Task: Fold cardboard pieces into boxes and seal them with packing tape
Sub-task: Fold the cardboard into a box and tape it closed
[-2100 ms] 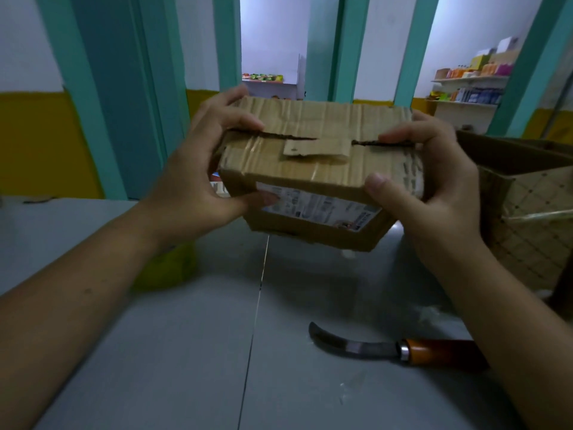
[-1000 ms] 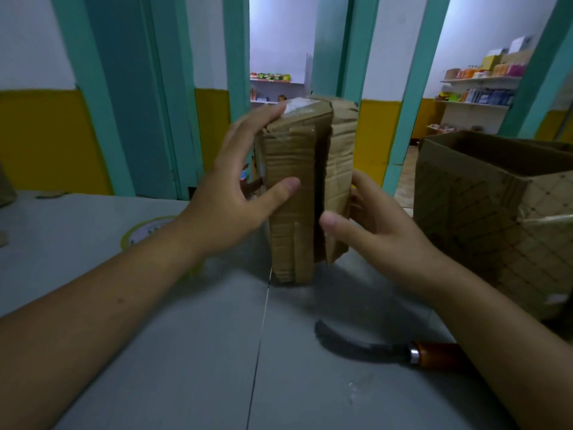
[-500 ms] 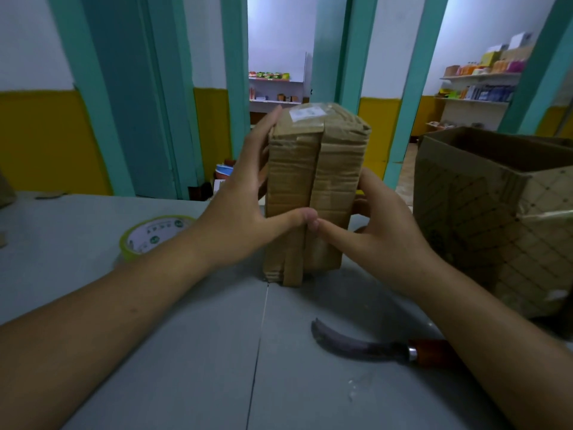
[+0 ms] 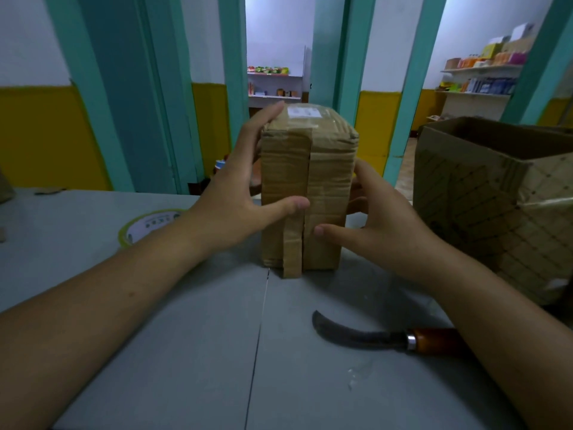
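Grey surface (image 4: 186, 352) bears an upended box (image 4: 328, 181), left hand (image 4: 235, 193) and right hand (image 4: 381, 231) in clasping grip; lifted thumbs may let its seam gape.

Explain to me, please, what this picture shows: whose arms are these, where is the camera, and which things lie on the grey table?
No machine here: these are a person's two bare arms, filmed by a camera worn on the head, looking forward and down. The left hand and right hand hold a tall brown cardboard box standing upright on the grey table, thumbs on its front. On the table lie a curved knife with a wooden handle and, at the left, a green-rimmed roll of tape. A larger open cardboard box stands at the right.
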Demonstrator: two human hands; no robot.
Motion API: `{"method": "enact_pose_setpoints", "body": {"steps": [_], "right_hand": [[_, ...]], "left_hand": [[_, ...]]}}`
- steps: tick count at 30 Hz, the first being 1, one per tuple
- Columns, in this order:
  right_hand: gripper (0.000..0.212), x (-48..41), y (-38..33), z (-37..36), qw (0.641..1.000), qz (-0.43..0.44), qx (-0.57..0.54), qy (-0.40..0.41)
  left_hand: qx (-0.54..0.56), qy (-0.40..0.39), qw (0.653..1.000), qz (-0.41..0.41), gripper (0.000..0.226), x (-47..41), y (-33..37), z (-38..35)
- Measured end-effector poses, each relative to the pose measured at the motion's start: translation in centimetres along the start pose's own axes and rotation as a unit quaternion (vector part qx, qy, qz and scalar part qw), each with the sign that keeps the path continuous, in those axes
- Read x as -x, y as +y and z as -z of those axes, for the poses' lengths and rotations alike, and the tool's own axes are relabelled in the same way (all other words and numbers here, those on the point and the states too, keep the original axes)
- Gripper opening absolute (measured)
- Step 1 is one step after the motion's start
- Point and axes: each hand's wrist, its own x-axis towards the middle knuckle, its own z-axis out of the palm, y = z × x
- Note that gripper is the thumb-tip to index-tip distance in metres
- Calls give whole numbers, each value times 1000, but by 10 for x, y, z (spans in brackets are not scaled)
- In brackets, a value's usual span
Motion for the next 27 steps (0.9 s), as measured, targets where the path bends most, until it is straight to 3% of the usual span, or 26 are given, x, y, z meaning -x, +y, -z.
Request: {"method": "enact_pose_setpoints", "body": {"steps": [7, 15, 21, 24, 27], "right_hand": [[90, -1, 3, 4, 999, 2, 39, -17], [109, 3, -4, 21, 996, 52, 41, 65], [96, 11, -15, 30, 986, 78, 100, 111], [78, 17, -26, 35, 971, 111, 143, 153], [57, 22, -41, 30, 957, 175, 165, 164]], "left_hand": [[-40, 13, 999, -23, 121, 2, 1, -5], [-96, 26, 994, -41, 126, 5, 13, 4], [-183, 68, 977, -85, 95, 6, 26, 15], [-279, 105, 945, -134, 62, 4, 37, 39], [-319, 82, 941, -76, 31, 14, 43, 75]]}}
